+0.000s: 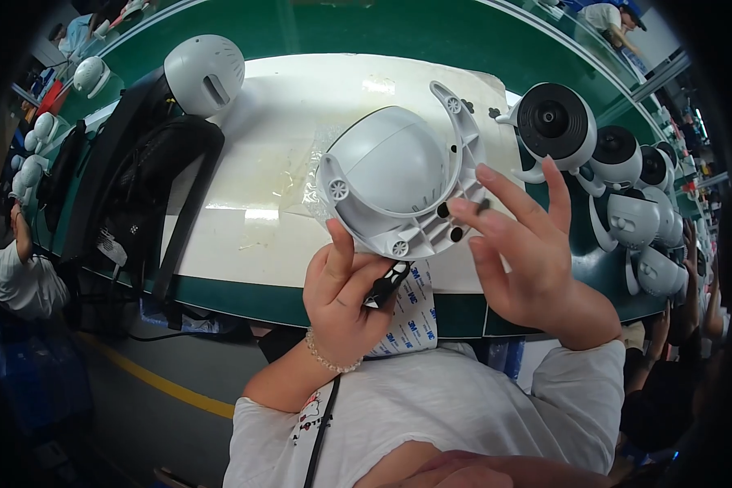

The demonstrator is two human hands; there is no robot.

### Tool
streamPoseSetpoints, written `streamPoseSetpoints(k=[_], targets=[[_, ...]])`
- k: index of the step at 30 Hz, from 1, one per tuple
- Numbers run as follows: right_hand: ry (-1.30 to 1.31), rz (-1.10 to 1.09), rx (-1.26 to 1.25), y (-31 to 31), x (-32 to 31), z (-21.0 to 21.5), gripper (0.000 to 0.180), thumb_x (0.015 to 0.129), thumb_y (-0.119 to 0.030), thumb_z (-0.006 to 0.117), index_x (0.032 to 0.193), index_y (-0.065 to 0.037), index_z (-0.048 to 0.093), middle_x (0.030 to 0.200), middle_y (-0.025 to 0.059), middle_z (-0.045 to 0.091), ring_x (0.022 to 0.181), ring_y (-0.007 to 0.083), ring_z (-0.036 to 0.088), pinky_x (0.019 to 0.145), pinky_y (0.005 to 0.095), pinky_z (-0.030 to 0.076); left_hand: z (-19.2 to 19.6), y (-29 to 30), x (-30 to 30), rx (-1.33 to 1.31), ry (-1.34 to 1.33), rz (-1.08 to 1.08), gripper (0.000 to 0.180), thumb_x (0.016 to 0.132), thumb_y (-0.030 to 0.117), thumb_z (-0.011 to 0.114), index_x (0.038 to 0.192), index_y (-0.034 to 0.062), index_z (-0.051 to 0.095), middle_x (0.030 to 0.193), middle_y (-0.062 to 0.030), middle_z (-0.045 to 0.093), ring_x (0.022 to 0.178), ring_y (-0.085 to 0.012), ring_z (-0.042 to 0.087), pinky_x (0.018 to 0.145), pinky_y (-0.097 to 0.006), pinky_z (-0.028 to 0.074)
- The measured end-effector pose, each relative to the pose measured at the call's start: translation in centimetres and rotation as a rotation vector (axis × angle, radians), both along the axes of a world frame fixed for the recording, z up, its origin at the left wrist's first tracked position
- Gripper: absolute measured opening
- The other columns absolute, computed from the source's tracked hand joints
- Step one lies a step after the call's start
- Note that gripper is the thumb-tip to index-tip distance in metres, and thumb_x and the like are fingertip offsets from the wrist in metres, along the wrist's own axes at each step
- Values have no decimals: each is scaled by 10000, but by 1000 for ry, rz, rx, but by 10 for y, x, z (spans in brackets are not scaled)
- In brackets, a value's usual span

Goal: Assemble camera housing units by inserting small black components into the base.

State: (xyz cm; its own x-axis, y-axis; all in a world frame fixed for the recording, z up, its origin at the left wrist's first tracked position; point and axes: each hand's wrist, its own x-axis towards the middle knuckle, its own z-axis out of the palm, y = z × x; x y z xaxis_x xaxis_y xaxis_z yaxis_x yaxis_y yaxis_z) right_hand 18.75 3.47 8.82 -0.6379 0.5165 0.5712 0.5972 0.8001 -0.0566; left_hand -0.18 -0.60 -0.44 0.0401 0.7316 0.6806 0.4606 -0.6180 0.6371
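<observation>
A white dome-shaped device (394,159) lies in front of me, a curved white bracket with ribbed feet (419,236) around it. Black round pads or holes dot the bracket's right side. My left hand (346,297) is closed below the bracket, its index finger raised to the rim. It grips a black strip with white round gaps (388,282), beside patterned backing paper (412,317) hanging down over the table edge. My right hand (529,248) is at the bracket's right side, fingers spread. A small dark spot shows between its fingers; whether they touch it I cannot tell.
A pale mat (260,163) covers the green table. Several white devices with black round fronts (555,122) stand at the right. At the left are a grey-white domed device (206,75) and a black padded holder (118,163). Other people work at both sides.
</observation>
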Motion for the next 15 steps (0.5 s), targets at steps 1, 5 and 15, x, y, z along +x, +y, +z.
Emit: streamPoseSetpoints(k=[1,5,15], targets=[[-3,0,4,-1,1,-1,402,691,78,520,1058,-72,451,940,70,644,1032,292,551,998,534,133,-1,0,0,4,-3,0,333,615,-115,670,891,-5,520,1348,-316,199,923,-239,601,791,-280,464],[-17,87,32,6,4,-15,428,749,43,482,1152,-40,364,954,61,643,1109,273,503,1017,495,90,-1,-1,2,-28,-9,-32,294,619,-113,665,860,-11,533,1347,-315,203,917,-237,602,796,-282,462],[447,146,-384,11,8,-15,182,771,-144,599,950,-121,573,1124,78,507,1147,287,412,990,434,181,-1,0,2,-7,-11,-15,273,610,-92,679,845,-8,570,1346,-303,224,882,-231,612,784,-281,468]])
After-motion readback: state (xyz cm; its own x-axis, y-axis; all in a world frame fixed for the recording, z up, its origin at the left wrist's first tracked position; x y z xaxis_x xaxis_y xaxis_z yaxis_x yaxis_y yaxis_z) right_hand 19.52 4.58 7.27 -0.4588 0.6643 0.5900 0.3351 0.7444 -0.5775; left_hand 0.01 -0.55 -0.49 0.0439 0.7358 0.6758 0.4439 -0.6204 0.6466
